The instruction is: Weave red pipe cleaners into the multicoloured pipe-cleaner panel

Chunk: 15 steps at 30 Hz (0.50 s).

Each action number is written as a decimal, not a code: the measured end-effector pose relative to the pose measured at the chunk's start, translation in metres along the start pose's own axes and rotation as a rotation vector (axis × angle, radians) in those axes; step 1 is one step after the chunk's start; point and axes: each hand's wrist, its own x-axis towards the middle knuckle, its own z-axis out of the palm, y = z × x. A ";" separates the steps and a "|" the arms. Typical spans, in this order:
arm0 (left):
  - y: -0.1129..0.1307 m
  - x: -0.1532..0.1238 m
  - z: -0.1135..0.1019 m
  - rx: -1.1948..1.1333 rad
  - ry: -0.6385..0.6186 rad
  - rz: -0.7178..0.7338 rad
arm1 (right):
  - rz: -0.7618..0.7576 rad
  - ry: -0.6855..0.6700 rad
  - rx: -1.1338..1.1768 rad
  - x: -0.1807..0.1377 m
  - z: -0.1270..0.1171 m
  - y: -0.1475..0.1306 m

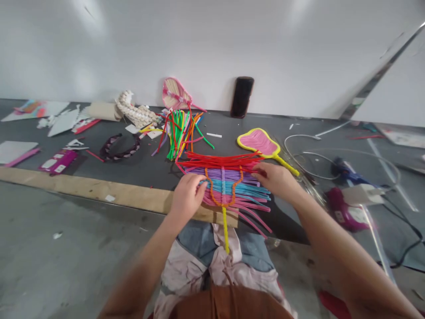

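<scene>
A half-made fan of pipe cleaners (pixel 223 185) lies at the table's front edge. Red, purple, blue and pink stems cross it in bands, an orange outline curves over them, and a yellow handle (pixel 226 230) hangs past the edge. My left hand (pixel 188 195) pinches at the left ends of the blue pipe cleaners (pixel 215 186). On the other side, my right hand (pixel 275 179) has its fingers closed at the right ends of the purple pipe cleaners (pixel 247 177), just below the red pipe cleaners (pixel 222 159). The exact stems in each pinch are partly hidden by the fingers.
Behind lie a heap of loose pipe cleaners (pixel 181 135), a yellow-edged pink fan (pixel 259 141), a pink fan (pixel 175 93) and a phone (pixel 242 96) against the wall. A braided headband (pixel 121 148) is left; a glue gun (pixel 353 173) and cables are right.
</scene>
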 end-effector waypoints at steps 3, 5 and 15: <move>0.012 0.006 0.015 0.035 -0.111 0.054 | -0.012 0.035 -0.012 0.002 0.002 -0.004; 0.015 0.010 0.021 0.096 -0.181 0.082 | 0.010 0.066 -0.080 0.002 0.002 -0.006; 0.017 0.006 0.029 0.219 -0.291 0.089 | 0.209 0.212 -0.230 -0.010 -0.001 -0.001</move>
